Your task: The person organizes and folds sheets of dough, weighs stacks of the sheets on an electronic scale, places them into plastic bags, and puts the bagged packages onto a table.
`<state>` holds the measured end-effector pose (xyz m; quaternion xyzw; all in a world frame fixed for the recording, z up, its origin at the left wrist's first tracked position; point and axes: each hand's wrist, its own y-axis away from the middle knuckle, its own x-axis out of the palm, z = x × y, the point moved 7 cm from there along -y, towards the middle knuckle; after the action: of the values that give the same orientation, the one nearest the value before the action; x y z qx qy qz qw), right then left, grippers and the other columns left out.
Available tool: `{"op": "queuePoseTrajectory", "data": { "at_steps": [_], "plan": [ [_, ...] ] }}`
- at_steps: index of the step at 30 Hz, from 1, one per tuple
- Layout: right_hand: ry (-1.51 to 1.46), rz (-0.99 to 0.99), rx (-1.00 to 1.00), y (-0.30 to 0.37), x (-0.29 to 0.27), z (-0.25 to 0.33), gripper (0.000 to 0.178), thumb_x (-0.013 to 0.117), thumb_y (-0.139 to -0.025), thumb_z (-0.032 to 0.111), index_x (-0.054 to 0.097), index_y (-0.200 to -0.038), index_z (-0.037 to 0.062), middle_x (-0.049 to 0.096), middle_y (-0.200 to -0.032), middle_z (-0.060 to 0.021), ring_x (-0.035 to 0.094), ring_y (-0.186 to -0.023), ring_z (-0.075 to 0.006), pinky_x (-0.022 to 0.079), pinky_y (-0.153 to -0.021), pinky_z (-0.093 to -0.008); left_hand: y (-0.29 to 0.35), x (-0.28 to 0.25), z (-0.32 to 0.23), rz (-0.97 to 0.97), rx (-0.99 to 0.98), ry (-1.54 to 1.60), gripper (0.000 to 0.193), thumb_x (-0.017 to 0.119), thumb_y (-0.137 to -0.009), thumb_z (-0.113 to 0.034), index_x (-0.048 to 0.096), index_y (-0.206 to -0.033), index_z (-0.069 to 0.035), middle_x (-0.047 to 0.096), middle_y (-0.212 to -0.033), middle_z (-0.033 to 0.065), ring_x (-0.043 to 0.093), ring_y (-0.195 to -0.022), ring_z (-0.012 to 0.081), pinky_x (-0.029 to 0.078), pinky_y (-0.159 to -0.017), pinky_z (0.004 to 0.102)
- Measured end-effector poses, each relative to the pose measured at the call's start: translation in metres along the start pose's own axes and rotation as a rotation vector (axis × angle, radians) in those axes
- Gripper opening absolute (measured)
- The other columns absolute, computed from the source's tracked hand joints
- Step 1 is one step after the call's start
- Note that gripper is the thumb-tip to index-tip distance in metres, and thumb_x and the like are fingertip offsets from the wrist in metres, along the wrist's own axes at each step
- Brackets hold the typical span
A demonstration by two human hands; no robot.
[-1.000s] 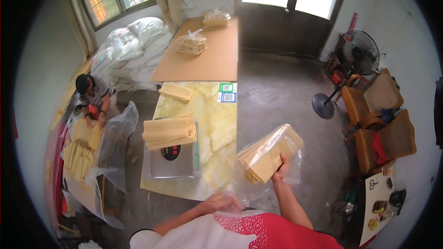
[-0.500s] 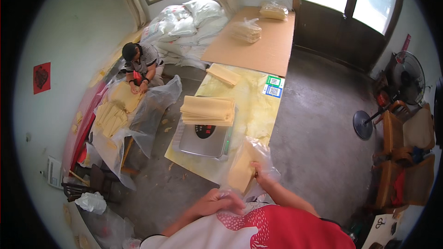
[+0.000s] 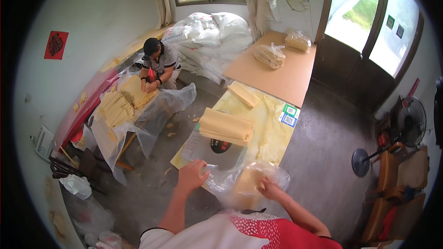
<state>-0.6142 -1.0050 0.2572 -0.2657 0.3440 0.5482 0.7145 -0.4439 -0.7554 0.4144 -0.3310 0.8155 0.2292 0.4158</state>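
A clear plastic bag with a stack of pale yellow sheets in it is at the near end of the table, slightly blurred. My right hand grips the bag at its right side, fingers closed. At the bag's left edge, my left hand has its fingers curled in a pinch on the thin plastic. Just beyond both hands lies a flat electronic scale with a dark display. A thick pile of folded yellow sheets rests across the scale's far part.
A smaller sheet bundle lies farther up the yellow-topped table. Two bagged bundles sit on the brown board beyond. At left, a co-worker handles sheets on a plastic-covered table. White sacks are heaped behind; a fan stands right.
My left hand has moved up and left from near my shirt to the bag's left edge. The bag has been drawn wider, still in my right hand. The view has shifted.
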Motion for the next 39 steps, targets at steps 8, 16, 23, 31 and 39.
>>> {"op": "queuePoseTrajectory", "data": {
  "at_steps": [8,16,23,31,39],
  "plan": [
    [-0.132,0.295,-0.317,-0.075,-0.082,0.138,0.035,0.061,-0.089,0.026,0.058,-0.118,0.0072,0.063,-0.109,-0.0154,0.065,-0.087,-0.0313,0.051,-0.077,-0.0390,-0.114,0.071,0.043,-0.153,-0.171,1.608,0.039,0.064,-0.090,-0.019,0.050,-0.121,-0.001,0.058,-0.112,0.0077,0.054,-0.111,0.0229,0.044,-0.096,0.0378],
    [0.450,0.032,-0.466,-0.235,-0.012,0.123,0.055,0.067,-0.078,0.028,0.052,-0.128,0.0094,0.054,-0.127,-0.0159,0.051,-0.118,-0.0301,0.041,-0.095,-0.0450,-0.167,0.205,0.109,-0.215,-0.517,1.986,0.061,0.060,-0.089,-0.010,0.028,-0.140,-0.001,0.053,-0.121,0.0099,0.046,-0.121,0.0228,0.040,-0.100,0.0403],
    [0.377,0.156,-0.068,-0.356,0.001,0.081,0.074,0.062,-0.078,0.048,0.041,-0.139,0.0115,0.043,-0.141,-0.0163,0.039,-0.132,-0.0337,0.034,-0.104,-0.0497,-0.177,0.187,0.118,-0.171,-0.608,1.925,0.047,0.059,-0.088,-0.010,0.041,-0.132,-0.009,0.057,-0.115,0.0056,0.056,-0.105,0.0191,0.040,-0.094,0.0362],
    [0.371,0.218,-0.070,-0.334,0.037,0.070,0.079,0.058,-0.077,0.065,0.051,-0.129,0.0059,0.055,-0.126,-0.0190,0.051,-0.120,-0.0363,0.042,-0.097,-0.0451,-0.182,0.180,0.132,-0.195,-0.526,1.982,0.032,0.060,-0.087,-0.010,0.051,-0.118,-0.011,0.059,-0.108,0.0048,0.059,-0.097,0.0190,0.047,-0.083,0.0348],
    [0.020,0.213,0.277,-0.270,0.053,0.034,0.073,0.064,-0.074,0.063,0.063,-0.106,-0.0020,0.063,-0.107,-0.0236,0.062,-0.100,-0.0368,0.049,-0.083,-0.0450,-0.156,0.160,0.136,-0.401,-0.557,1.447,0.041,0.065,-0.084,-0.012,0.046,-0.119,-0.001,0.050,-0.120,0.0150,0.054,-0.105,0.0268,0.047,-0.087,0.0391]
  ]
}}
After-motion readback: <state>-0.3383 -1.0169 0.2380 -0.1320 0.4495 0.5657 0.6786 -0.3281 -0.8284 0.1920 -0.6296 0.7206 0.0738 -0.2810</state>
